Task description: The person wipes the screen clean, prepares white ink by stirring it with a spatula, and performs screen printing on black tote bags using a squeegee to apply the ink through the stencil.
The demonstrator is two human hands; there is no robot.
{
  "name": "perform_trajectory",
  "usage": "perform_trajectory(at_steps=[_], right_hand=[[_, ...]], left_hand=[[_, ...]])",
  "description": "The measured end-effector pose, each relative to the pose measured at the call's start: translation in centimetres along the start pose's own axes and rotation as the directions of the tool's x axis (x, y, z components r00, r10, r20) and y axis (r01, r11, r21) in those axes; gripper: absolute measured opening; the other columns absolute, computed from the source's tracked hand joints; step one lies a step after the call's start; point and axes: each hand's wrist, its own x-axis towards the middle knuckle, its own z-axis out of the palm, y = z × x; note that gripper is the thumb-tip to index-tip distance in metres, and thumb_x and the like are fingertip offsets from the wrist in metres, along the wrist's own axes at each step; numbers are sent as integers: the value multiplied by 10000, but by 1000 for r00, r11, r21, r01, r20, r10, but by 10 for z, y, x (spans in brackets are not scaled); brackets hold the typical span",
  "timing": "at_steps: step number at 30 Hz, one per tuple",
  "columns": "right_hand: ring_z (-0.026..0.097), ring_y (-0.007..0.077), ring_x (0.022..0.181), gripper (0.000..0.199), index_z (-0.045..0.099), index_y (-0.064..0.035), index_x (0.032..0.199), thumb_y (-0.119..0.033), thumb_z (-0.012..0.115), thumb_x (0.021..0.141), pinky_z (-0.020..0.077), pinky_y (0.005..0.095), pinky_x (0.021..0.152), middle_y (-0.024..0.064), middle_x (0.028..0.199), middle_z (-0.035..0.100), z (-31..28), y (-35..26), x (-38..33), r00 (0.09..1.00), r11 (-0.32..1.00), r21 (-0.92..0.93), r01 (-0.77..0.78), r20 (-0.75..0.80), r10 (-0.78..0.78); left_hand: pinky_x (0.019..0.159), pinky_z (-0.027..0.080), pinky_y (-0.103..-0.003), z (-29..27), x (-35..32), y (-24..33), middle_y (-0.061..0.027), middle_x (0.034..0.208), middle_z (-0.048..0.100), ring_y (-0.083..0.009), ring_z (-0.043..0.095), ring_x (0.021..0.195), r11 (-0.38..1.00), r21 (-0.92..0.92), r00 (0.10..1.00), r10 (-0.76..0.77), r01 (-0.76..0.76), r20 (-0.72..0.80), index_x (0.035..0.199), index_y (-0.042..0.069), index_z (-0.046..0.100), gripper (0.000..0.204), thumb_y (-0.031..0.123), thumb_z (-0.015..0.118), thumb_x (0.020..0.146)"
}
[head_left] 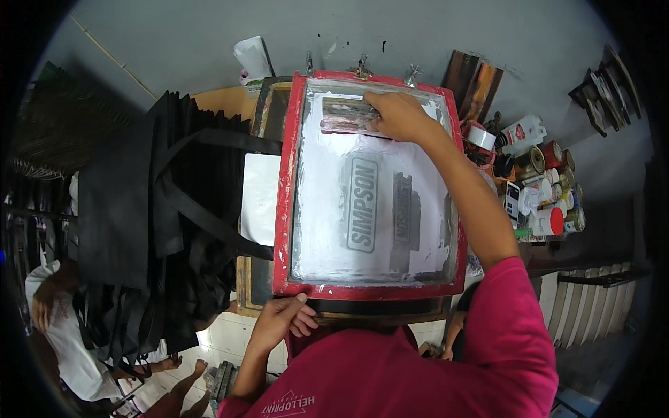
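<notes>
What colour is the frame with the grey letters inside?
The frame is red with pale marks, best seen in the head view.

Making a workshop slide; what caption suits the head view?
Right hand grips a squeegee on a red-framed screen; left hand at its near edge.
</notes>
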Motion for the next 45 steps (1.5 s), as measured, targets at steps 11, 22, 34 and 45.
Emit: perform_trajectory(at_steps=[11, 22, 34, 45], right_hand=[[655, 376, 980, 326, 606, -35, 1077, -139, 770, 815, 515, 508, 817, 166, 979, 696, 21, -16, -50, 973, 998, -15, 56, -222, -58], [657, 407, 941, 313, 600, -59, 1060, -178, 766, 824, 507, 522, 806, 182, 948, 686, 2, -10, -46, 976, 1000, 8, -4, -218, 6], [590, 387, 1274, 603, 552, 21, 1422, -355, 662, 963, 445, 418, 1063, 266, 1390, 599, 3, 18, -19, 996, 996, -9, -88, -29, 87], [582, 422, 1276, 602, 523, 1, 1455, -272, 679, 942, 440, 419, 1080, 257, 1389, 604, 15, 71, -38, 981, 963, -214, -164, -140, 136]], left_hand=[[510, 524, -264, -20, -7, 0, -183, 777, 743, -188, 693, 594, 999, -36, 1000, 28, -28, -11, 974, -84, 702, 571, 450, 522, 1069], [475, 517, -272, -25, 2, -13, -189, 740, 735, -215, 698, 552, 999, 37, 999, -29, 30, -18, 933, -78, 701, 566, 440, 517, 1070], [529, 601, -397, -104, -238, -358, -252, 963, 719, -334, 725, 688, 692, -721, 394, -673, 36, -626, 1303, 52, 401, 400, 290, 498, 998], [554, 619, -485, -10, -367, -558, -253, 788, 716, -383, 726, 637, 359, -932, -27, -933, -44, -358, 1055, -41, 662, 390, 316, 520, 983]])
